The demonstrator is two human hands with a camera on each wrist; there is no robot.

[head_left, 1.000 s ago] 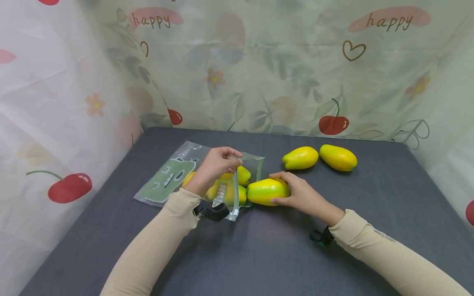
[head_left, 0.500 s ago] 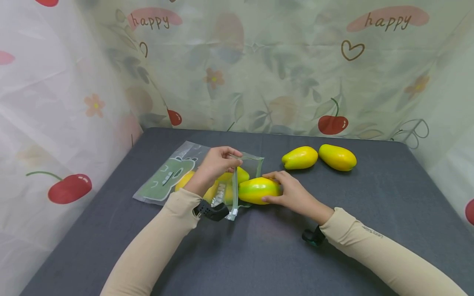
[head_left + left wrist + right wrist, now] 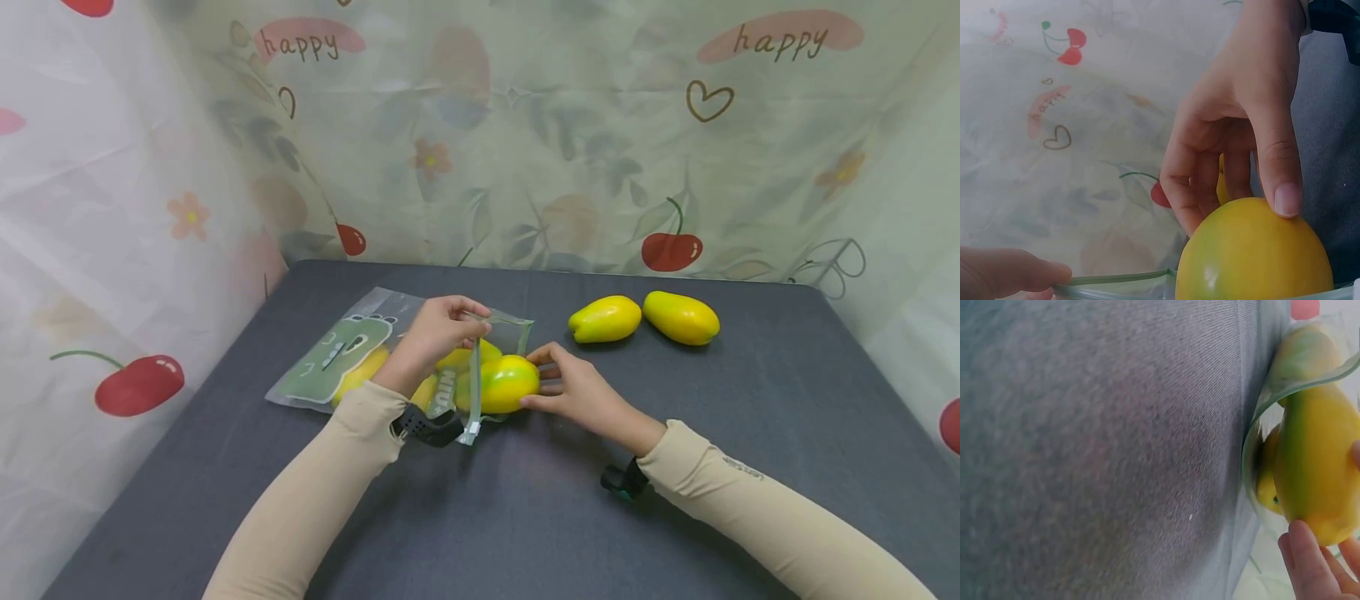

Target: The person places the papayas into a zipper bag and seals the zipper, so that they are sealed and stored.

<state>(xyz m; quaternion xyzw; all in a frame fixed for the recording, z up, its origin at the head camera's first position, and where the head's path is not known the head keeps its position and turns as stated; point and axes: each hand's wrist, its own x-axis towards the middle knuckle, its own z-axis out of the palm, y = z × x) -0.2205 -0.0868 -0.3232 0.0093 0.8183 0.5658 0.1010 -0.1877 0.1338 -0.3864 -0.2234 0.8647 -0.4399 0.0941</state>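
Note:
My left hand (image 3: 446, 333) pinches the upper rim of a clear zip bag (image 3: 333, 354) with a green cartoon face, holding its mouth up. Halfway through that mouth lies a yellow-green papaya (image 3: 513, 383), pointing left into the bag. The right hand (image 3: 577, 387) holds the papaya's outer end, thumb on the near side and fingers on the far side. In the left wrist view the thumb (image 3: 1287, 200) lies on the fruit's rounded end. More papayas are inside the bag, one yellow papaya (image 3: 1268, 478) showing beside the held one in the right wrist view; the left forearm partly hides them.
Two more papayas lie at the back right of the dark grey table (image 3: 750, 442), a left papaya (image 3: 605, 319) and a right papaya (image 3: 681, 317). A printed curtain (image 3: 517, 167) hangs behind the table and along its sides.
My right hand has moved left, pushing the papaya from the bag's mouth partway inside. Fruit within the bag has shifted left. The left hand keeps its place at the rim.

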